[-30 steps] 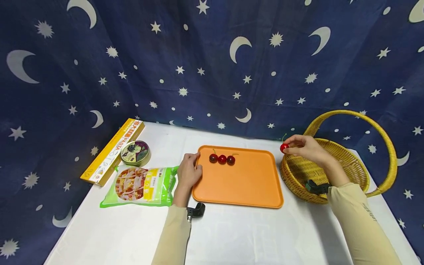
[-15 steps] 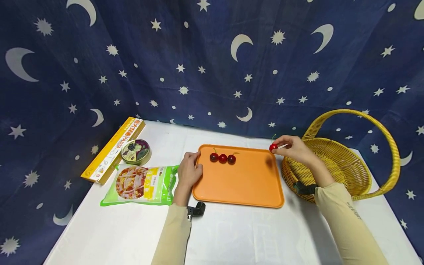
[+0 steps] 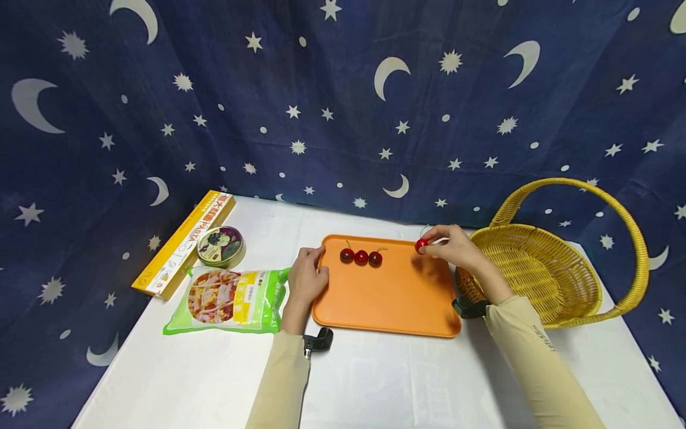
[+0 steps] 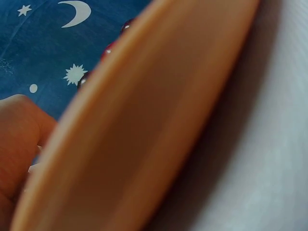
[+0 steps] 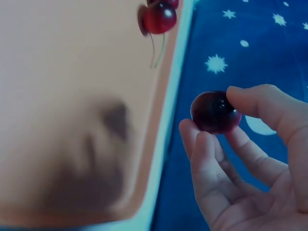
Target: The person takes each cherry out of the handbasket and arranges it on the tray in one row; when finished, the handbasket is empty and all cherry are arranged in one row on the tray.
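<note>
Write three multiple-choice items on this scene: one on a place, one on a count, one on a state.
1. Where does the left hand rest?
A. in the basket
B. on the orange tray's left edge
C. on the round tin

2. How many cherries lie in a row on the tray?
A. three
B. one
C. five

3. What is the right hand doing?
A. lying flat
B. gripping the basket handle
C. pinching a red cherry

Answers: 1 B, the fingers sit at the tray's rim; 2 A, three lie side by side; 3 C, fingertips close round it.

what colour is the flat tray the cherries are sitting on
The flat plastic tray is plain orange, with no pattern. It shows best in the head view.
</note>
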Action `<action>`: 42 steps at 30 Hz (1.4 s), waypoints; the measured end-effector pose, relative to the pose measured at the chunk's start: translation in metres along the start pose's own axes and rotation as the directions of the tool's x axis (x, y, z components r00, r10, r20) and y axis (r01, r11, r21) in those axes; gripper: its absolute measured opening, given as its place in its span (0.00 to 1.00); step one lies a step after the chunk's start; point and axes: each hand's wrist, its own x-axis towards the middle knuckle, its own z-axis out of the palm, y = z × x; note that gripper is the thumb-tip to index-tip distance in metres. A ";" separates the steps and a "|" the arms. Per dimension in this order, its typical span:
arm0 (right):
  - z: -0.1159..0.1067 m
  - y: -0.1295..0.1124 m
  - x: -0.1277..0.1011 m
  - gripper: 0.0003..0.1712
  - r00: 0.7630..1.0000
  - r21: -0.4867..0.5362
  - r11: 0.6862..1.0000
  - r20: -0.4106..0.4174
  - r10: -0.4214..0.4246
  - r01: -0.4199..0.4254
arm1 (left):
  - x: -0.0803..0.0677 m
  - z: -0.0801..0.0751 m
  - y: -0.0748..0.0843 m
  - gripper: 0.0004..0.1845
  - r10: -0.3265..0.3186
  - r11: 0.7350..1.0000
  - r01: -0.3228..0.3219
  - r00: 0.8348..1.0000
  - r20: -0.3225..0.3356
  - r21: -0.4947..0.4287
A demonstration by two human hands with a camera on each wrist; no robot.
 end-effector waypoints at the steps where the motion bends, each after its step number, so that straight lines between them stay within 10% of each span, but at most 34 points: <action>1: 0.003 0.001 0.001 0.18 1.000 0.007 1.000 0.000 0.001 -0.001 | 0.000 0.000 0.000 0.27 -0.001 1.000 0.001 1.000 0.003 0.001; 42: 0.071 0.022 0.022 0.19 0.998 0.102 0.993 0.047 0.052 -0.057 | -0.001 0.001 -0.002 0.26 0.019 1.000 -0.019 1.000 -0.017 0.008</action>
